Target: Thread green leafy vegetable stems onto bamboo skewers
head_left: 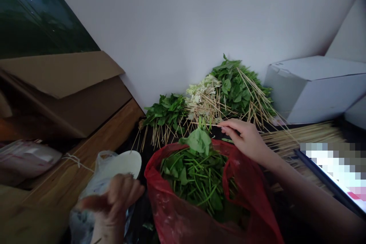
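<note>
My right hand (243,137) pinches a thin bamboo skewer (214,125) above the far rim of a red plastic bag (171,219). Leafy greens (199,141) are on the skewer's other end, their broad leaf hanging over the bag's opening. Loose green leaves and stems (197,179) fill the bag. My left hand (117,194) is at the lower left, apart from the bag, in front of a white bowl (128,162) and a clear plastic bag (82,223). Motion blurs its bent fingers, and whether they hold anything is not visible.
Skewered greens (167,108), pale vegetable skewers (204,97) and more green skewers (240,87) lie against the wall. Bare bamboo skewers (309,137) and a lit screen (337,175) are at right. A white box (323,91) and a cardboard box (65,95) flank the pile.
</note>
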Available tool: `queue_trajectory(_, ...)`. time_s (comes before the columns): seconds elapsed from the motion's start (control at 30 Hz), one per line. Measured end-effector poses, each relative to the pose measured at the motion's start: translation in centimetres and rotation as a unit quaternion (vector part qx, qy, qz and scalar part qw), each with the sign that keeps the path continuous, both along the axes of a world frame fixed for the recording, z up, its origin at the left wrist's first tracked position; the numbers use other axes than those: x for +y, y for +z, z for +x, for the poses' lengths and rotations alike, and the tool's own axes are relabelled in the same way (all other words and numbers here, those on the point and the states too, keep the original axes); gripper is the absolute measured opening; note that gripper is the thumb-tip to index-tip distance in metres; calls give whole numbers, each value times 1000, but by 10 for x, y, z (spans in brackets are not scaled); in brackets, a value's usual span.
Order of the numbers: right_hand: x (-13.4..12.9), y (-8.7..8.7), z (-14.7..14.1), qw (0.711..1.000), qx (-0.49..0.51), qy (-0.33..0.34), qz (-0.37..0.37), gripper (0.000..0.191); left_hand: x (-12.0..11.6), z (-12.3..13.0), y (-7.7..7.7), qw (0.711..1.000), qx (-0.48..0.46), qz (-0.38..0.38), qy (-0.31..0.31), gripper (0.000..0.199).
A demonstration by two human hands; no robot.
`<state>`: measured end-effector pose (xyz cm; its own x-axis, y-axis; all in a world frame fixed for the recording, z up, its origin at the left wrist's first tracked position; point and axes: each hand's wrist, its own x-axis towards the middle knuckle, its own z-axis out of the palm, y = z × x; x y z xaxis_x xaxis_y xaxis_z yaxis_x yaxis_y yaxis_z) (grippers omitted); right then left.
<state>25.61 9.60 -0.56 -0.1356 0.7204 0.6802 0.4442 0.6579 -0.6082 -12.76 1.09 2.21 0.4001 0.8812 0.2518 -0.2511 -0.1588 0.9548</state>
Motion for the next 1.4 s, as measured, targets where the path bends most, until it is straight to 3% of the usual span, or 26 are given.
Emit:
queue_trajectory(0.07, 2, -3, -2, 998, 30, 19, -49, 20, 9, 19, -5, 995, 86, 13, 46, 49)
queue_trajectory(0.17, 6, -9, -5, 995, 53, 25, -86, 20, 40, 63, -14, 973, 229, 23, 14, 18)
queue_trajectory(0.23, 12, -16, -6, 993, 68, 21, -99, 21, 66, 89, -23, 882, 442, 162, 1, 16)
queue_trajectory(0.33, 24, -30, -9, 989, 90, 20, -119, 22, 101, 112, -44, 837, 507, 204, -8, 21)
queue_trajectory(0.43, 38, -49, -17, 985, 99, 29, -140, 23, 122, 117, -61, 795, 566, 219, -10, 22)
queue_trajectory(0.53, 49, -68, -28, 981, 102, 37, -161, 24, 125, 113, -66, 758, 613, 223, -10, 21)
queue_trajectory(0.63, 54, -82, -33, 978, 108, 34, -174, 30, 118, 109, -61, 736, 638, 225, -7, 20)
queue_trajectory(0.83, 49, -86, -29, 977, 125, 23, -168, 31, 107, 121, -54, 701, 678, 220, 27, 19)
queue_trajectory(0.9, 47, -83, -29, 978, 129, 19, -161, 27, 109, 129, -55, 707, 673, 213, 36, 16)
queue_trajectory(1.0, 45, -80, -30, 980, 133, 15, -149, 25, 114, 136, -55, 741, 640, 198, 40, 13)
queue_trajectory(1.13, 41, -82, -30, 981, 142, -1, -130, 26, 111, 127, -45, 824, 536, 175, 50, 12)
queue_trajectory(1.27, 38, -81, -25, 980, 168, -42, -97, 30, 103, 106, -22, 917, 375, 117, 71, 13)
queue_trajectory(1.4, 37, -75, -14, 975, 193, -96, -56, 28, 106, 91, -6, 975, 200, 30, 95, 28)
